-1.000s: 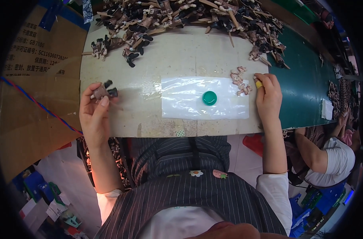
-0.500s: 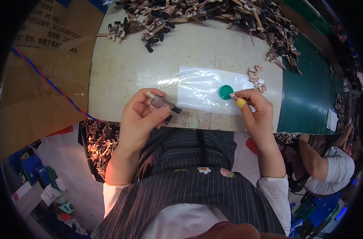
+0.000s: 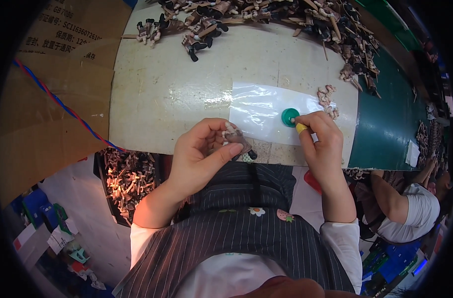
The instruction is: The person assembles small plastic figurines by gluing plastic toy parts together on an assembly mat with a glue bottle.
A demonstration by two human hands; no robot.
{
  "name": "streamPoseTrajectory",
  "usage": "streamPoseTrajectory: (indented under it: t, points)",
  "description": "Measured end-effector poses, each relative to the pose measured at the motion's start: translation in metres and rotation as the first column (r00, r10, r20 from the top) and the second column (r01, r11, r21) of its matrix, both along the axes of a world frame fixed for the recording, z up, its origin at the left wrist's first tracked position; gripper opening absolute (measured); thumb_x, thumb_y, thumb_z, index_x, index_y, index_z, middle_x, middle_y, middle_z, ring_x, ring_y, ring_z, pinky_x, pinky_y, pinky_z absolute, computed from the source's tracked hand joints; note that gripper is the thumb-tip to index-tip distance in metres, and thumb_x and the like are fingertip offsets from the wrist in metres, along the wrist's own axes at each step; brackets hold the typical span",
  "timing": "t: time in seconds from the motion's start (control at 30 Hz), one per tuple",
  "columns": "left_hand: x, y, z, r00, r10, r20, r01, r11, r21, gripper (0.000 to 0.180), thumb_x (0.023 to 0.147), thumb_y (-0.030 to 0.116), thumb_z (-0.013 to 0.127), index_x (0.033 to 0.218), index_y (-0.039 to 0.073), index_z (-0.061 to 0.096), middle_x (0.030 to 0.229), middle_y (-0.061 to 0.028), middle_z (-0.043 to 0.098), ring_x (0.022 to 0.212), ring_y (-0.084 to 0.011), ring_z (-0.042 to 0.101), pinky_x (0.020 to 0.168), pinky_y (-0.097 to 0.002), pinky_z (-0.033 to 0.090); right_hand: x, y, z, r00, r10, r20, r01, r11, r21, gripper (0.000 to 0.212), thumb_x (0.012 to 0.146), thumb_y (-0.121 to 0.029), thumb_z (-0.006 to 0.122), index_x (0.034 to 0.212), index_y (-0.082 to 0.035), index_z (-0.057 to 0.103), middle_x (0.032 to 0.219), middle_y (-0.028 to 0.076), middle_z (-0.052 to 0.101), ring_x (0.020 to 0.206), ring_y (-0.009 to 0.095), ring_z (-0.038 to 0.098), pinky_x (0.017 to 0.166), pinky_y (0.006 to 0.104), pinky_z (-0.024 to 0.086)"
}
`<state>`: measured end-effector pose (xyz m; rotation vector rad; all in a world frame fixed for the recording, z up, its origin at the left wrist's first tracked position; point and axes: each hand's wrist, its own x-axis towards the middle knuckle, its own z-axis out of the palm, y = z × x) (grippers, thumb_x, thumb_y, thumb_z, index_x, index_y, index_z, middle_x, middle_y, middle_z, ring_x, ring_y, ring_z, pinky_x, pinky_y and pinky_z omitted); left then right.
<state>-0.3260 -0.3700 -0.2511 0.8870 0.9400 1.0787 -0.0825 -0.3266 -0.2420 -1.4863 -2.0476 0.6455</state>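
Note:
My left hand (image 3: 196, 156) is closed round a small figurine (image 3: 240, 140) with a brownish-grey body and black boots, tilted over the table's near edge. A yellow wrap (image 3: 301, 127) covers a finger of my right hand (image 3: 322, 141). That hand pinches a tiny pale piece (image 3: 293, 120) at the rim of a shallow green cap (image 3: 289, 115); whether the piece touches what is inside I cannot tell. The cap stands on a glossy white sheet (image 3: 251, 116). Several small pale curved pieces (image 3: 328, 99) lie by the sheet's right end.
Many similar figurines (image 3: 206, 30) are heaped along the table's far side. A dark bin (image 3: 129, 181) of small parts sits below the left edge. A cardboard box (image 3: 62, 109) with a red-and-blue cord (image 3: 62, 104) stands left. Another person (image 3: 410, 208) sits at the right.
My left hand has moved right with the figurine, nearer the right hand. The right hand has brought the pale piece down against the green cap. The view has shifted slightly.

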Motion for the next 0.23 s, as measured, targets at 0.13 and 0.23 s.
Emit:
streamPoseTrajectory:
  t: [0.13,0.23]
  points:
    - [0.004,0.0,-0.002,0.999,-0.035,-0.008,0.035,0.999,0.035,0.033,0.087,-0.001,0.062,0.118,-0.001,0.051,0.102,-0.0054,0.061,0.094,-0.0103,0.059,0.082,-0.0226,0.047,0.003,-0.004,0.01,0.984,-0.059,-0.169,0.048,0.997,-0.067,0.014,0.077,0.007,0.058,0.088,0.001,0.065,0.083,0.012,0.061,0.076,0.024,0.06,0.068,0.0293,0.047]
    - [0.004,-0.001,-0.005,0.976,-0.151,-0.159,0.161,0.986,0.048,0.037,0.087,0.004,0.063,0.123,0.005,0.052,0.105,-0.003,0.062,0.098,-0.0122,0.057,0.088,-0.0263,0.045,0.006,-0.014,0.014,0.814,-0.073,-0.576,-0.057,0.977,-0.205,0.015,0.085,0.003,0.057,0.094,-0.004,0.066,0.092,0.008,0.064,0.08,0.025,0.061,0.076,0.0241,0.046]
